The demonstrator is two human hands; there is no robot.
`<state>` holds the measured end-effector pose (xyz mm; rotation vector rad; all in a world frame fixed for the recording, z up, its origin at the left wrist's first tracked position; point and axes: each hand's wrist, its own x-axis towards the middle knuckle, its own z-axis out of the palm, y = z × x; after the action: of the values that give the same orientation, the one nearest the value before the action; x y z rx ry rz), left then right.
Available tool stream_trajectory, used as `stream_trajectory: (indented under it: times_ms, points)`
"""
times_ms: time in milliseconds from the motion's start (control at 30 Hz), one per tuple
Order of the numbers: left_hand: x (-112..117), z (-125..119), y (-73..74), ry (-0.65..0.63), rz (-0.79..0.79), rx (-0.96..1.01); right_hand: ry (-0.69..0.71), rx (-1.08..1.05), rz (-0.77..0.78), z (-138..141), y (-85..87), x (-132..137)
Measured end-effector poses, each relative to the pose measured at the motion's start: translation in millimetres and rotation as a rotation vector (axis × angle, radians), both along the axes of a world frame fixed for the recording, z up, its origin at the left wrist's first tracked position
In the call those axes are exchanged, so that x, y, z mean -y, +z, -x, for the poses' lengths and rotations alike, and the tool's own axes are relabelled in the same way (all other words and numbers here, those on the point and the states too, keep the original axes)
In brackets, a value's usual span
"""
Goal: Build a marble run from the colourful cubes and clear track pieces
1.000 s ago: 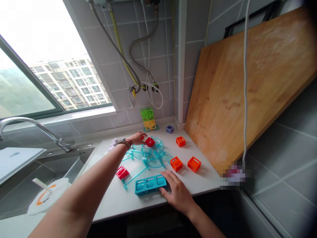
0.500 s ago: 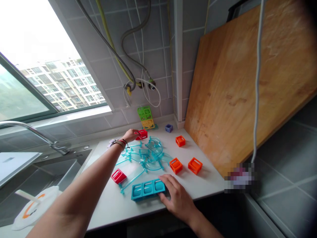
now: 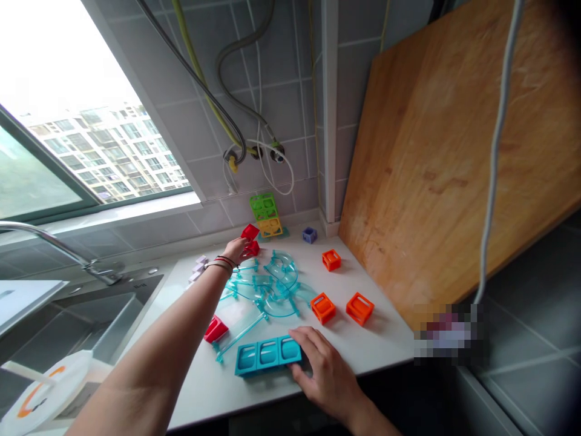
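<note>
window (image 3: 91,79) left, bright daylight, building (image 3: 113,148) outside | wall (image 3: 181,121) grey-tiled, hoses (image 3: 198,72) hanging down it | wooden board (image 3: 454,181) tilted at right, white cord (image 3: 494,157) hanging before it | white worktop (image 3: 367,345), steel sink (image 3: 147,284) and tap (image 3: 97,270) at left below window

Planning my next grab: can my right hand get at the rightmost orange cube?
Probably yes: nothing visible stands between your right hand and that orange cube, though it would likely have to release the teal blocks.

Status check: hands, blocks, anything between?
Left hand holding red blocks at the back. Right hand gripping the right end of the blue three-block row. Clear teal track pieces spread between the hands.
</note>
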<state>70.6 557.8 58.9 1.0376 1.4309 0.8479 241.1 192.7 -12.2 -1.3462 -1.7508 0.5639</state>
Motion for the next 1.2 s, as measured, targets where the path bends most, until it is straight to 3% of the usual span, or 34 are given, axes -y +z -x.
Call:
stream_trajectory:
  times_ms: [100, 200, 300, 400, 533, 667, 833, 967, 1067, 1200]
  points:
    - [0.7, -1.1, -2.8, 0.076, -0.025, 0.061, 0.01, -0.006, 0.008, 0.0, -0.7, -0.5]
    - [5.4, 0.6, 3.2, 0.148, -0.07, 0.129, 0.011, -0.016, 0.01, -0.1, -1.1, -0.5]
    - [18.3, 4.2, 19.0, 0.172, -0.112, 0.243, 0.007, -0.017, 0.004, -0.3, -1.0, -0.3]
    - [47.0, 10.2, 39.1, 0.124, -0.141, 0.4, 0.011, -0.017, -0.008, 0.0, -2.9, -0.5]
    - [114.5, 24.8, 56.6, 0.069, -0.209, 0.604, -0.002, -0.008, -0.024, 1.3, -9.3, -1.8]
    - [199.8, 45.8, 56.9, 0.113, -0.232, 0.834, -0.028, -0.004, -0.042, 2.4, -11.9, -2.1]
    - [298.7, 68.0, 39.6, 0.235, -0.17, 1.003, -0.024, -0.009, -0.06, 0.5, -7.7, -1.9]
    - [358.1, 74.6, 19.3, 0.247, -0.066, 1.01, -0.107, -0.15, -0.157, 0.7, 0.2, 8.1]
    - [391.7, 77.4, 6.4, 0.249, 0.009, 1.019, -0.138, -0.323, -0.148, 10.0, 12.1, 35.8]
    - [428.7, 80.4, -3.7, 0.163, 0.017, 1.048, 0.079, -0.566, 0.036, 33.7, 33.3, 91.0]
